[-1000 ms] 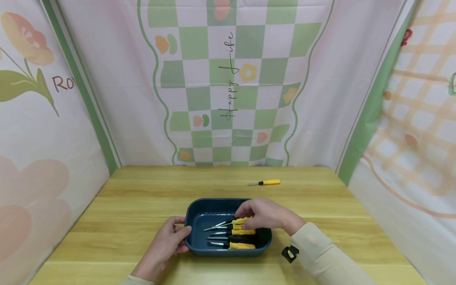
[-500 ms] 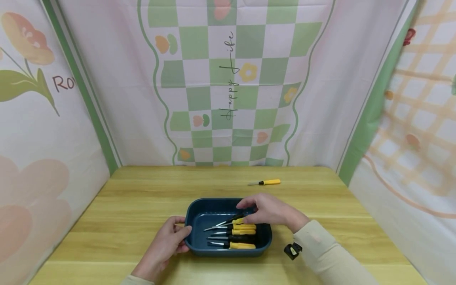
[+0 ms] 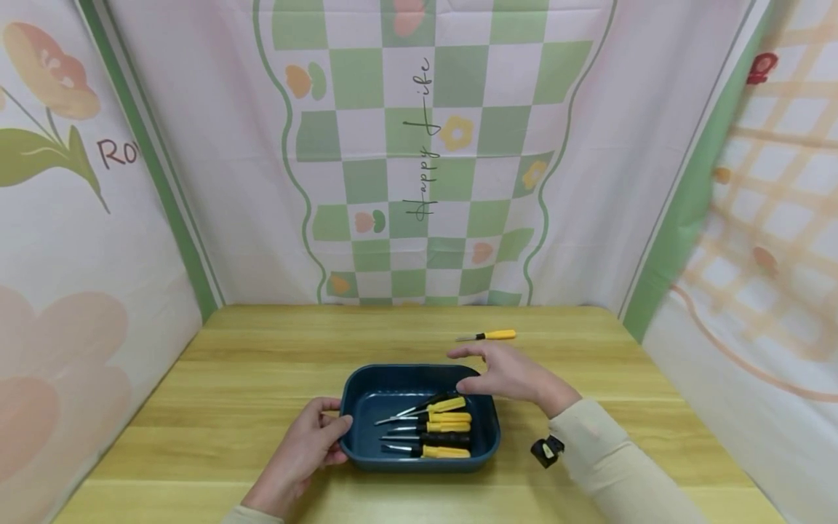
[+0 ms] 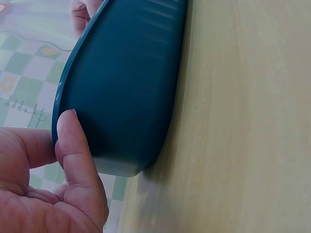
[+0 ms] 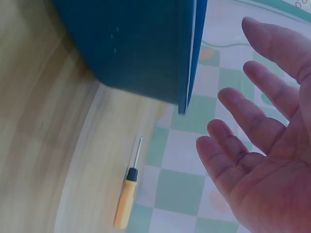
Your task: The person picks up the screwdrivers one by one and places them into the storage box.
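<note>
A dark blue rectangular bin stands near the front of the table. Its left end is gripped at the rim by my left hand, thumb on one side of the wall, as the left wrist view shows on the bin wall. Inside lie several screwdrivers, with yellow handles and a black handle, blades to the left. Over the bin's back right corner hovers my right hand, holding nothing, fingers spread. Beyond it, a lone yellow-handled screwdriver lies on the table, also visible in the right wrist view as a screwdriver.
The wooden table ends at a back curtain with a green checked pattern. Printed cloth hangs on both sides. A small black device sits by the right sleeve.
My right hand has come away from the screwdrivers in the bin, rising back and to the right, and its fingers have spread. The left hand and bin have stayed put.
</note>
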Motion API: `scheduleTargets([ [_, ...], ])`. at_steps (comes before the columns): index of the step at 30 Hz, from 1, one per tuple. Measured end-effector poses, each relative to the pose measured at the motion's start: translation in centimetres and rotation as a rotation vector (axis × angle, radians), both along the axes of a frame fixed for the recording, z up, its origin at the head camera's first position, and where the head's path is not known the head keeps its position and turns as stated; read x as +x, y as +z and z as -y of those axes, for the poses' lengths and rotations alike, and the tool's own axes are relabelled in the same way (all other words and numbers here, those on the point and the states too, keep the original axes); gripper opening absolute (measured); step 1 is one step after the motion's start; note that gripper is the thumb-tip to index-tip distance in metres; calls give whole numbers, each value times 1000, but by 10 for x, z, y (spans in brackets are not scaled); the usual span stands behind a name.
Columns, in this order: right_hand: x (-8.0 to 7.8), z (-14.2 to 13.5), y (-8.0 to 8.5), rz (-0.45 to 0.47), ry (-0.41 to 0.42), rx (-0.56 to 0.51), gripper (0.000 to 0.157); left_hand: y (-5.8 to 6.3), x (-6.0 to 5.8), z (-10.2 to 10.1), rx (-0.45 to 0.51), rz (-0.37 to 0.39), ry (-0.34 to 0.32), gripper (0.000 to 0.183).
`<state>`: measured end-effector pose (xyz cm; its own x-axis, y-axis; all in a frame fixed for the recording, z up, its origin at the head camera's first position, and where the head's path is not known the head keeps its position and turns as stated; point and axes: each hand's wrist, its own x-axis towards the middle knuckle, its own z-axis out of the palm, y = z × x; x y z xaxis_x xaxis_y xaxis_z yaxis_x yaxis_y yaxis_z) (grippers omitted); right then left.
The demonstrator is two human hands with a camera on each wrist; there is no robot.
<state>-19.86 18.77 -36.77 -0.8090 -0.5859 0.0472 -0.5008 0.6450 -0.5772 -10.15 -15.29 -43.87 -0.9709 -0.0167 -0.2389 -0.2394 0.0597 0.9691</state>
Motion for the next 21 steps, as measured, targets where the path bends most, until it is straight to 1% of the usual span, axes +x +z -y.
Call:
scheduleTargets([
  [6, -6, -6, 0, -32, -35, 4, 55, -1, -1, 1, -8, -1, -2, 39],
  [9, -10, -9, 0, -33, -46, -3, 57, 0, 0, 1, -12, 1, 2, 39],
  [16, -20, -17, -3, -65, -87, -1, 57, 0, 0, 1, -6, -8, -3, 41],
  [21, -28, -23, -5, -102, -84, -7, 60, -1, -1, 1, -16, -7, 2, 40],
])
